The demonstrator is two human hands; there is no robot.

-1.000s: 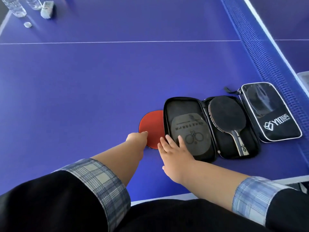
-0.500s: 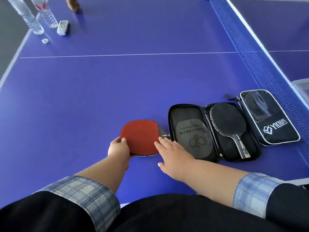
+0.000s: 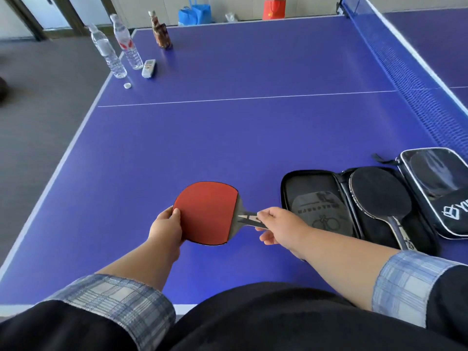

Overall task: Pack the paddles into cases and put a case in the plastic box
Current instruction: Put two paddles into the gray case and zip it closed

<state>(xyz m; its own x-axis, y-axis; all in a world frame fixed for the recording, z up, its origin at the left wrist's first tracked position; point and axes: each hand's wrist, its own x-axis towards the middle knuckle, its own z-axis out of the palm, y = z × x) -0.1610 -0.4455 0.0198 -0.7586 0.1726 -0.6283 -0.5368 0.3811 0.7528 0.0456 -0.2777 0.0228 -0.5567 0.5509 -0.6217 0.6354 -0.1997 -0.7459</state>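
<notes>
Both hands grip the red paddle (image 3: 206, 211) — left (image 3: 166, 228) its rounded rubber, right (image 3: 281, 228) its handle

Red paddle (image 3: 206, 211), open case (image 3: 354, 209).

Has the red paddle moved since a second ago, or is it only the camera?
Yes. The red paddle was half tucked beside the open case; it now sits clear to the left, held by left hand and right hand.

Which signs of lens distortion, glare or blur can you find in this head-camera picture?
Head view: wide-angle bending curves the table edge and net; window glare whitens the closed case; soft shadow under the red paddle; hands sharp, far bottles slightly soft.
</notes>
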